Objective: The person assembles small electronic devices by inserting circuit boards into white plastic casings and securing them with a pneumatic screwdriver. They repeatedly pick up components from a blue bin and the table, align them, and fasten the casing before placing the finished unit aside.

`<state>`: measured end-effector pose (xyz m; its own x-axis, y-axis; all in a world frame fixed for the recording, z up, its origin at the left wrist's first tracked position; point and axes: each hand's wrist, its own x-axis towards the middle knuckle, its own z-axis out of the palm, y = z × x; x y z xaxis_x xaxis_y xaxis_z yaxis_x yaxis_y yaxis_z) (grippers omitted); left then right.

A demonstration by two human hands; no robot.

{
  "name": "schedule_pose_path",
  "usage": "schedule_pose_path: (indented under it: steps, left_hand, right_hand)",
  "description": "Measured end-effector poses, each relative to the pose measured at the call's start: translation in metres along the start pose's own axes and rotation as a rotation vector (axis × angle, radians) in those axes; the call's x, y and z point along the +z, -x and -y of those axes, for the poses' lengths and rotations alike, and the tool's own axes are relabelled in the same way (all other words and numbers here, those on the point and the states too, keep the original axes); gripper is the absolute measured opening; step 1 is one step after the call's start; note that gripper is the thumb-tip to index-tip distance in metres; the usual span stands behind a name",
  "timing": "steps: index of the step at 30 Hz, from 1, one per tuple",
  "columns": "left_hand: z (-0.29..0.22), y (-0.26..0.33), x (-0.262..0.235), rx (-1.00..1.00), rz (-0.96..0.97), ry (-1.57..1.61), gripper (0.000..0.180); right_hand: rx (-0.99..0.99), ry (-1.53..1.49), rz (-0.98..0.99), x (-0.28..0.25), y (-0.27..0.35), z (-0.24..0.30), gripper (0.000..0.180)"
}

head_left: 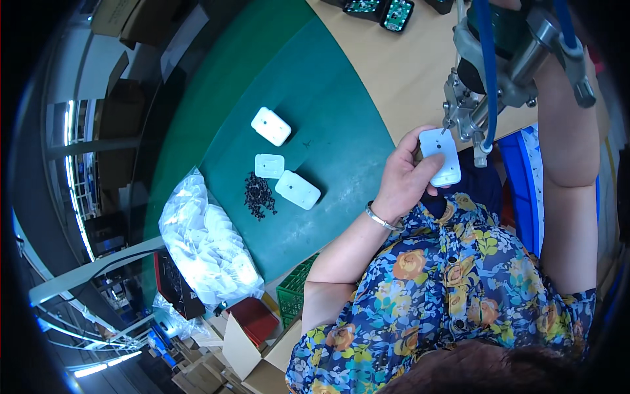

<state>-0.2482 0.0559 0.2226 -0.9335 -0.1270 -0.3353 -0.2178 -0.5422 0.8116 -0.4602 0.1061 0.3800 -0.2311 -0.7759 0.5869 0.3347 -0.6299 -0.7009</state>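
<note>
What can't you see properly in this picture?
In the head view:
Right hand: mostly hidden by the metal tool and the top edge.
Far side of the white case in the left hand: faces away.
Black bits: too small to tell their shape.
Clear bag: shiny plastic blurs what's inside.

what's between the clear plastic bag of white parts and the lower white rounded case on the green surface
A loose pile of small black pieces lies between bag and case in the head view.
</note>
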Motion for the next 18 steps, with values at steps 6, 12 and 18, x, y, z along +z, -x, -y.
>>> schedule_pose_path:
  steps: [6,12,18]
  left_hand:
    - [-0.008,-0.003,0.006,-0.001,0.035,0.004,0.042]
    - [-0.012,0.004,0.002,0.030,0.006,0.026,0.042]
    - [-0.018,0.004,0.004,0.006,0.011,-0.029,0.042]
  right_hand:
    - [-0.016,0.025,-0.048,-0.002,0.011,0.004,0.041]
    - [-0.016,0.028,-0.057,-0.002,0.017,-0.003,0.041]
    - [-0.029,0.034,-0.071,0.000,0.025,-0.004,0.041]
